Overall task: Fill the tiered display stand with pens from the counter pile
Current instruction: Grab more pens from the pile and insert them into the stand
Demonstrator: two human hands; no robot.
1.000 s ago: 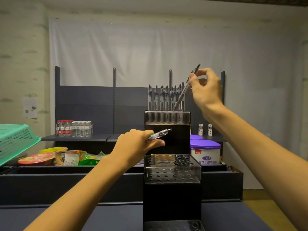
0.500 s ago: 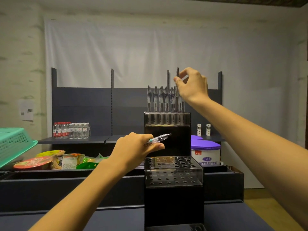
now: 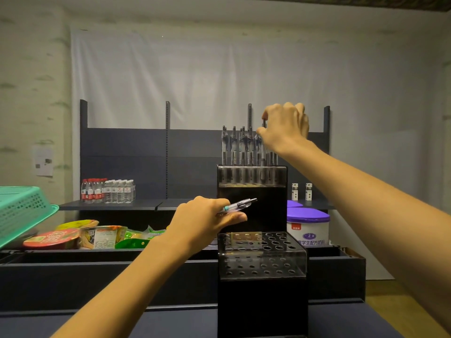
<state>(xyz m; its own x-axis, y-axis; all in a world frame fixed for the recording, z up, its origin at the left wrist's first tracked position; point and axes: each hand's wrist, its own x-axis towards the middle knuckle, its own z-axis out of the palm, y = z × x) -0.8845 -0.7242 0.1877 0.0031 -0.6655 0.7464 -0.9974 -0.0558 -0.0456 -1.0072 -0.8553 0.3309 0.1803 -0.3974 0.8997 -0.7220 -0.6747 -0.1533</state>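
Note:
A black tiered display stand [image 3: 262, 301] rises in front of me. Its top tier [image 3: 251, 176] holds several upright pens. My right hand [image 3: 284, 129] is at the top tier's right side and pinches the cap end of an upright pen [image 3: 263, 152] that stands in a hole. The middle tier [image 3: 262, 254], a clear perforated block, has no pens in it. Left of the stand, my left hand [image 3: 207, 222] grips a clear pen [image 3: 238, 205] that points right. The counter pile is out of sight.
A green plastic basket [image 3: 22, 211] juts in at the left. Snack packets [image 3: 97, 236] lie on a dark shelf behind. Water bottles [image 3: 107, 191] stand on the back shelf. A purple-lidded white tub [image 3: 308, 228] sits just right of the stand.
My right hand has turned its tilted pen upright and lowered it into the top tier. My left hand has kept its pen almost still.

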